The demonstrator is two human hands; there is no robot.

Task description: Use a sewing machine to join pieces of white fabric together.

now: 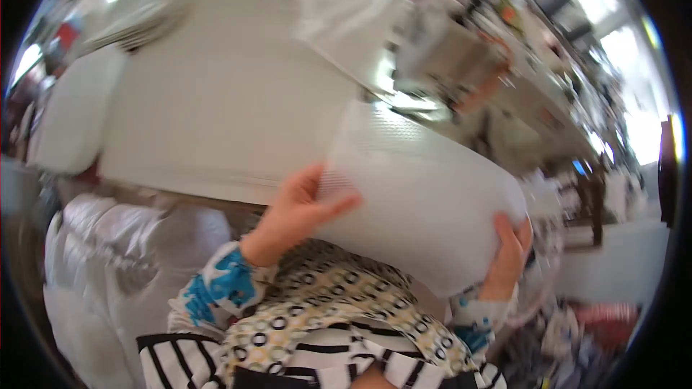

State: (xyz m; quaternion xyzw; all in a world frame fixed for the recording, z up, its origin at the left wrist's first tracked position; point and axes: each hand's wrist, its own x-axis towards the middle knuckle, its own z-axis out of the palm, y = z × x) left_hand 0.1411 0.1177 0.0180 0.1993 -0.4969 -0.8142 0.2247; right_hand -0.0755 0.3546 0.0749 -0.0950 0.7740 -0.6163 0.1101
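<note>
A stiff-looking white sheet panel (425, 202) with rounded ends at the right is held up in front of my body, its left end lying toward the sewing machine. My left hand (299, 209) grips its left edge, thumb on top and fingers partly hidden beneath. At its right end, my right hand (509, 252) has the edge between thumb and fingers. Fine dotted texture shows near the panel's upper left corner. The sewing machine (440, 50), white and blurred, stands just beyond the panel; its needle area is too smeared to make out.
The pale worktable (216, 94) stretches to the left. On it lie a white cloth (346, 14) and a clear plastic bag (144, 0). A similar rounded white panel (79, 112) rests at the left edge. Puffy white material (137, 274) hangs below; a fabric heap (569, 346) lies lower right.
</note>
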